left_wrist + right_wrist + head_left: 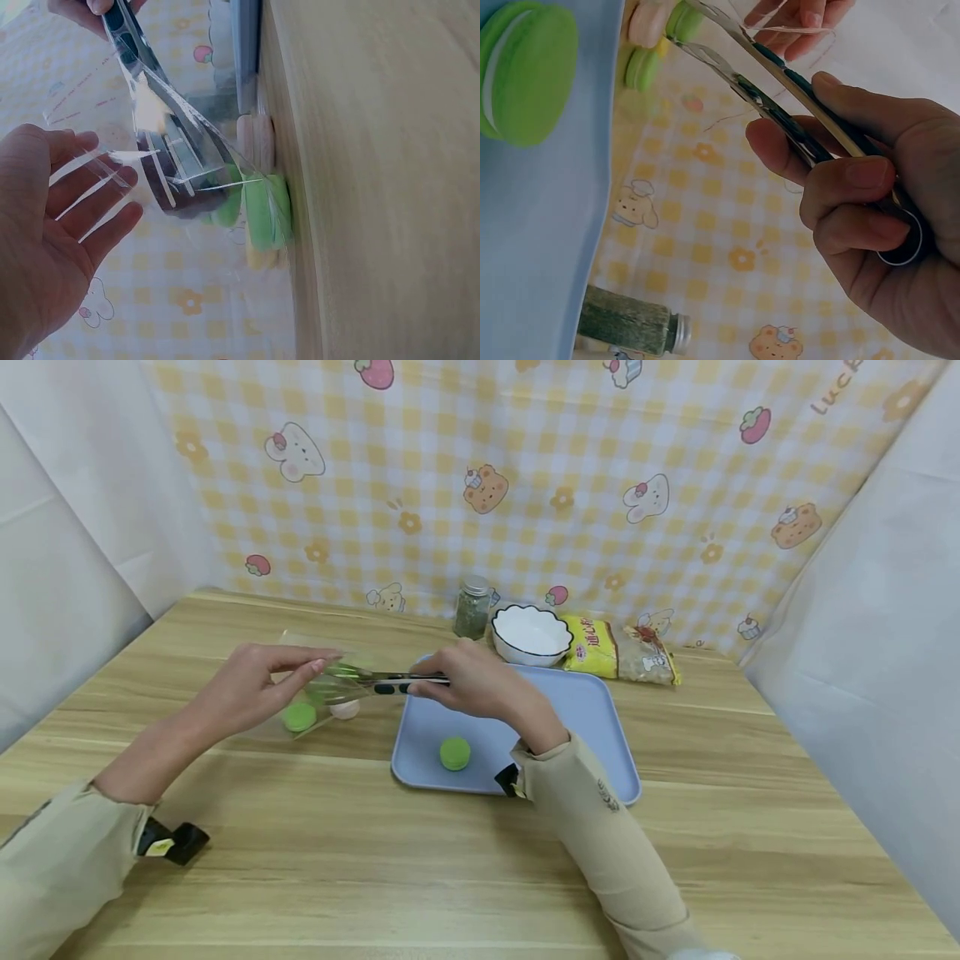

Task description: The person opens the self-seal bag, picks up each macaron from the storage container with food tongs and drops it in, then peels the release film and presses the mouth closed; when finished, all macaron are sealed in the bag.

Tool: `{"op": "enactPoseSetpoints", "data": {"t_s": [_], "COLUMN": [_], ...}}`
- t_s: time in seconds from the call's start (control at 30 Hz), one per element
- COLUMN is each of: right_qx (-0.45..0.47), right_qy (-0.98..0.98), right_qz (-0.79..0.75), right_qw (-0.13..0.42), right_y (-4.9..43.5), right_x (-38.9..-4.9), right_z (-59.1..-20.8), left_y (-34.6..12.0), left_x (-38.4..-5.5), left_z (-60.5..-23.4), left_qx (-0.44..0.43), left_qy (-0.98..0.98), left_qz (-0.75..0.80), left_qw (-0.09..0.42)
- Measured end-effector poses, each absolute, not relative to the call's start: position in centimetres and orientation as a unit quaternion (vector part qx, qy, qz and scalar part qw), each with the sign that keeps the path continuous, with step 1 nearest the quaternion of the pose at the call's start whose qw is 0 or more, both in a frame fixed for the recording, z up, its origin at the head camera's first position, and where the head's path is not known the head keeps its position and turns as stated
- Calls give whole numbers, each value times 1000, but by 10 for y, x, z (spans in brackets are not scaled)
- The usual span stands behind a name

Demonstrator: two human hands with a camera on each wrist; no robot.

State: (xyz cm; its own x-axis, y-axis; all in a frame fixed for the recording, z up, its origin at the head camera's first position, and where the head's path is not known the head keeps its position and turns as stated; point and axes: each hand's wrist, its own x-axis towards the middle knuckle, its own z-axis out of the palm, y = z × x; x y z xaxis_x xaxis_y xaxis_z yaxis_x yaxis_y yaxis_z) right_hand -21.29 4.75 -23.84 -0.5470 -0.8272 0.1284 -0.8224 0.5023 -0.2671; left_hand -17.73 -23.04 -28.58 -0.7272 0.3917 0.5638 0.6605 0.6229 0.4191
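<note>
I list: tongs point(384, 688), gripped by my right hand point(476, 681), pointing toward my left hand point(253, 685), pinching a clear bag point(84, 106); green macaron point(299, 717), near left hand.

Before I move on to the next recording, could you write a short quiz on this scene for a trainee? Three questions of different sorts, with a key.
1. Multiple choice: what does the right hand hold?
A) a knife
B) tongs
C) a spoon

2. True or false: the macaron on the blue tray is pink.

3. Fill in the blank: at the back of the table, a white ____ stands between the glass jar and the yellow packet.

Key:
1. B; meanwhile the left hand holds clear plastic packaging.
2. False; it is green.
3. bowl
</note>
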Motion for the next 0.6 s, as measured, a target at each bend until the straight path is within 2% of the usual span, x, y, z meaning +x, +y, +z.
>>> {"op": "enactPoseSetpoints", "data": {"t_s": [0.6], "right_qx": [-467], "right_qy": [872], "right_qz": [-146], "right_qw": [-9], "right_y": [13], "right_x": [-218], "right_z": [-255], "left_y": [-229], "left_x": [-176], "left_z": [-285], "left_qx": [-325], "left_qy": [-862], "left_qz": [-316], "left_qw": [225]}}
